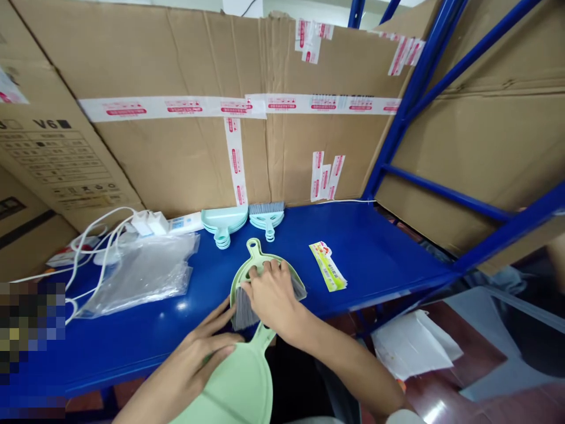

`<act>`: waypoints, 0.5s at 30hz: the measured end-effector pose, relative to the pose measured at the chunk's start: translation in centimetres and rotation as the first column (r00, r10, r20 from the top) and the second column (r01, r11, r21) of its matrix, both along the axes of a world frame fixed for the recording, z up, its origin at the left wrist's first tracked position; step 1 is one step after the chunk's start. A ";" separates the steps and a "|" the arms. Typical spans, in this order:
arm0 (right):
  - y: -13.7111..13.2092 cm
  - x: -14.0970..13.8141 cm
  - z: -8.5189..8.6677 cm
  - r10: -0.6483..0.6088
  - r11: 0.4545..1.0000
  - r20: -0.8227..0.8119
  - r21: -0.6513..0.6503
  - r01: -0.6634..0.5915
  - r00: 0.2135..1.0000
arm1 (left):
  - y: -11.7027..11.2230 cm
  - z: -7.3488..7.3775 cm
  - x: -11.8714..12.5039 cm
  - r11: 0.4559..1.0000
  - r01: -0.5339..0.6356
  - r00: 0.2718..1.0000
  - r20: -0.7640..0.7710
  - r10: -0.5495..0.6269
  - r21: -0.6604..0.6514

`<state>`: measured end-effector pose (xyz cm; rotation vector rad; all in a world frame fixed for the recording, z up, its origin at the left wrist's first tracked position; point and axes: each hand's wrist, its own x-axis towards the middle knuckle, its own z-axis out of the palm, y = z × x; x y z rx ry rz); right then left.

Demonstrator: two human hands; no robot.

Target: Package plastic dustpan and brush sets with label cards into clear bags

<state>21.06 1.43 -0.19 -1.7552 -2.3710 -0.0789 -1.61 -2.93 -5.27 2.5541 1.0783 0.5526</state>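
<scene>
A light green dustpan (235, 277) lies on the blue table with its looped handle pointing away from me. A hand brush with grey bristles (245, 311) rests against it, partly hidden by my fingers. My right hand (273, 297) reaches over the brush, its fingers bent onto the green part. Nearer to me, another light green dustpan (238, 386) tilts at the table's front edge, its handle reaching up under my right wrist. My left hand (198, 353) has its thumb along this near dustpan's upper edge, while its fingertips touch the far dustpan's left side.
Stacked pale blue dustpans (225, 221) and pale blue brushes (266, 221) stand at the back. Clear plastic bags (145, 274) and white cables (103, 253) lie left. Printed yellow-green cards (328, 268) lie right. Cardboard (189, 153) walls the back; a blue metal frame (397, 135) stands right.
</scene>
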 end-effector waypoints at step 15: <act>1.4 2.8 -1.0 0.008 0.999 -0.301 -0.038 -0.020 0.954 | -0.1 1.1 0.2 0.994 0.079 0.996 -0.043 -0.083 -0.074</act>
